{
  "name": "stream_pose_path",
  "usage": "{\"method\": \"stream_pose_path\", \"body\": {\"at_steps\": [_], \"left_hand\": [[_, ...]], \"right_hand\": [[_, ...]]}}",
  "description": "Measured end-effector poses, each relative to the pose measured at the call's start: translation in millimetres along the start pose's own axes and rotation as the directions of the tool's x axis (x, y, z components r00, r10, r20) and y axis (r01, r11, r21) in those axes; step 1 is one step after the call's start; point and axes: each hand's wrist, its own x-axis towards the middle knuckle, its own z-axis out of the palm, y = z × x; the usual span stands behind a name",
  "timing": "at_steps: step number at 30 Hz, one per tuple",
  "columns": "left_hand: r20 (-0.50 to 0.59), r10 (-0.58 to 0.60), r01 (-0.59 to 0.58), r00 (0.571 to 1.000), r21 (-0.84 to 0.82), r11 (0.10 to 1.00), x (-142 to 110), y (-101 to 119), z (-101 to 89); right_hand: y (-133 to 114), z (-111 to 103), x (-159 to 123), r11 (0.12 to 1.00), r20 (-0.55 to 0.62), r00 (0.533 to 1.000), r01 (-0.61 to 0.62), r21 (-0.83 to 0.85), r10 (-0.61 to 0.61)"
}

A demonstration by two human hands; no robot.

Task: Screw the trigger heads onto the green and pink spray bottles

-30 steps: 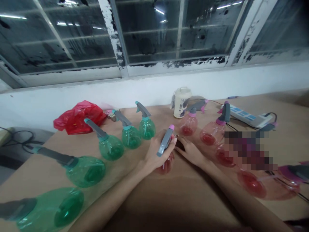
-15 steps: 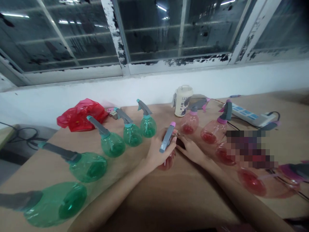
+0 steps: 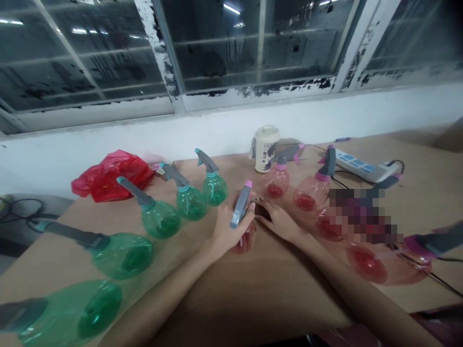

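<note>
One pink spray bottle (image 3: 244, 243) is gripped by the left hand (image 3: 230, 220); five green bottles (image 3: 161, 220) are set left of its fingers, four other pink bottles (image 3: 306, 193) right. The right hand's (image 3: 281, 222) grip cannot be told.

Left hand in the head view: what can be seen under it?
Below the left hand shows the lower part of a red spray bottle; its grey spray head shows above the hand. The neck is covered by the hand and cannot be seen.
</note>
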Motion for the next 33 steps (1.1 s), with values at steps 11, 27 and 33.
{"method": "stream_pose_path", "body": {"at_steps": [11, 27, 33], "left_hand": [[0.050, 0.016, -0.017, 0.999, 0.026, 1.000, 3.2, 10.9, -5.4], [-0.013, 0.060, -0.060, 0.998, 0.039, 0.997, 0.6, 4.4, 1.3], [-0.031, 0.039, -0.038, 0.999, 0.033, 0.999, -0.2, 2.4, 3.2]], "right_hand": [[2.5, 2.3, -1.0, 1.000, -0.005, 1.000, 0.014, -0.008, -0.014], [1.4, -0.1, 0.2, 1.000, 0.018, 1.000, 0.015, 0.015, -0.015], [0.7, -0.2, -0.1, 1.000, 0.016, 1.000, 0.013, 0.023, -0.013]]}}
